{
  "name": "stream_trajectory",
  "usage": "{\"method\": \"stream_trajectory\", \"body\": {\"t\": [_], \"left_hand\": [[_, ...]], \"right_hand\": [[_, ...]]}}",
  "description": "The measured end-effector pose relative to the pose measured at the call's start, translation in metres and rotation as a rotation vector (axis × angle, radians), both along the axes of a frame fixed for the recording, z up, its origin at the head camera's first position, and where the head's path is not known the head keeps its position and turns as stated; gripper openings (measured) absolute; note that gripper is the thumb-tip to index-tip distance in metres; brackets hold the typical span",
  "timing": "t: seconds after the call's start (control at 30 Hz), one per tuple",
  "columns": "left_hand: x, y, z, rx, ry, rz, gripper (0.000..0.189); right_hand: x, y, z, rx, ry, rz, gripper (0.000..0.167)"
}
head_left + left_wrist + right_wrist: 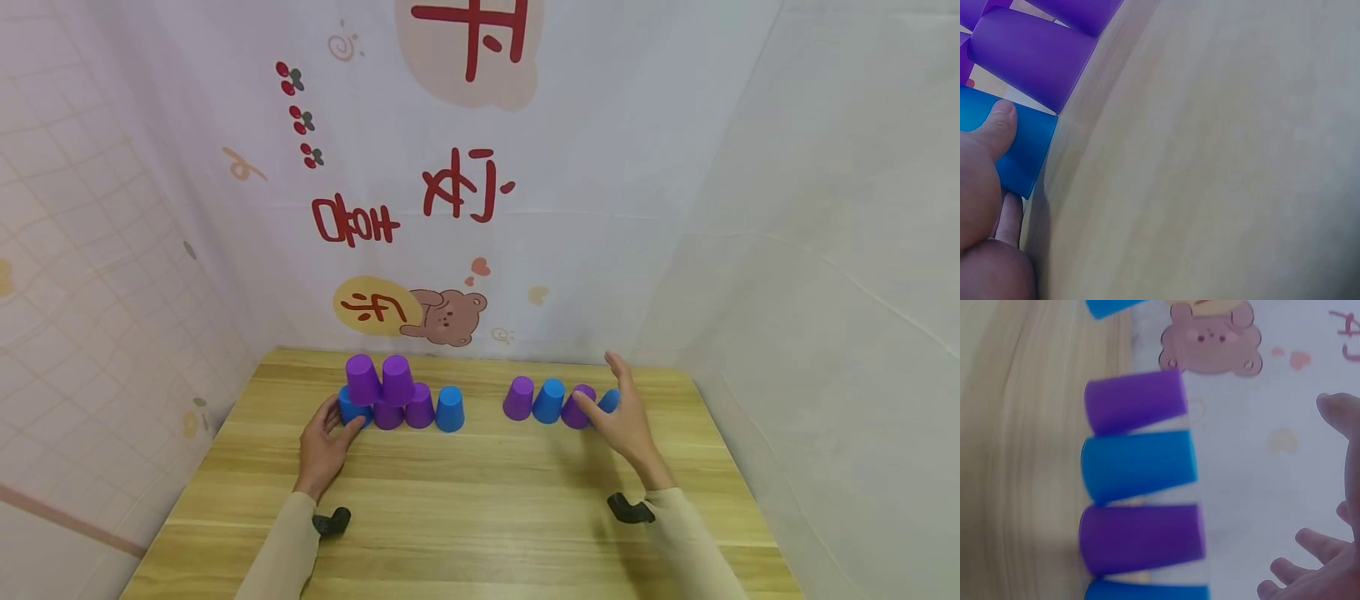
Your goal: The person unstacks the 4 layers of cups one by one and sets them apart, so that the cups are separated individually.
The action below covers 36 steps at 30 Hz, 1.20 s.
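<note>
My left hand (322,454) grips a blue cup (354,410) at the left end of a bottom row, thumb on its near side. Beside that cup stand a purple cup (387,417), another purple cup (421,406) and a blue cup (450,408), all upside down. Two more purple cups (363,380) rest on top at the left. My right hand (626,422), fingers spread and holding nothing, hovers by a second row: purple (518,398), blue (549,402), purple (1141,539) and a partly hidden blue cup (611,401).
The cups stand toward the back of a wooden table (480,517). Behind it hangs a white printed cloth (585,208) with a bear; pale cloth also borders both sides. A gap separates the two rows. Each wrist has a black mount (630,508).
</note>
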State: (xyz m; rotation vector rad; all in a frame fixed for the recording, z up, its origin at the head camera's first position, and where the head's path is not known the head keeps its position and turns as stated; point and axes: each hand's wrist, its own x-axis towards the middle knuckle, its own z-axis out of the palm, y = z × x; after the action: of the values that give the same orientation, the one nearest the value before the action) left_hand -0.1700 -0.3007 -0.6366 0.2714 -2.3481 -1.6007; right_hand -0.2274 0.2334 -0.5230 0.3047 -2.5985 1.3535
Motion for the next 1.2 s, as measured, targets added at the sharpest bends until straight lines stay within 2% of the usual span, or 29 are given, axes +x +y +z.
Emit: {"method": "stream_trajectory", "body": {"t": [0.47,0.93,1.2], "left_hand": [[0.0,0.001,0.0,0.01,-0.006,0.002,0.075],[-0.001,0.001,-0.003,-0.001,0.023,0.006,0.074],[-0.001,0.001,-0.001,-0.003,0.008,0.012,0.075]], "right_hand": [[0.001,-0.052,0.016,-0.039,0.046,0.134,0.097],[-0.001,-0.1,0.012,-0.054,-0.001,0.22,0.102],[-0.003,-0.129,0.012,-0.062,0.004,0.29,0.098]]}}
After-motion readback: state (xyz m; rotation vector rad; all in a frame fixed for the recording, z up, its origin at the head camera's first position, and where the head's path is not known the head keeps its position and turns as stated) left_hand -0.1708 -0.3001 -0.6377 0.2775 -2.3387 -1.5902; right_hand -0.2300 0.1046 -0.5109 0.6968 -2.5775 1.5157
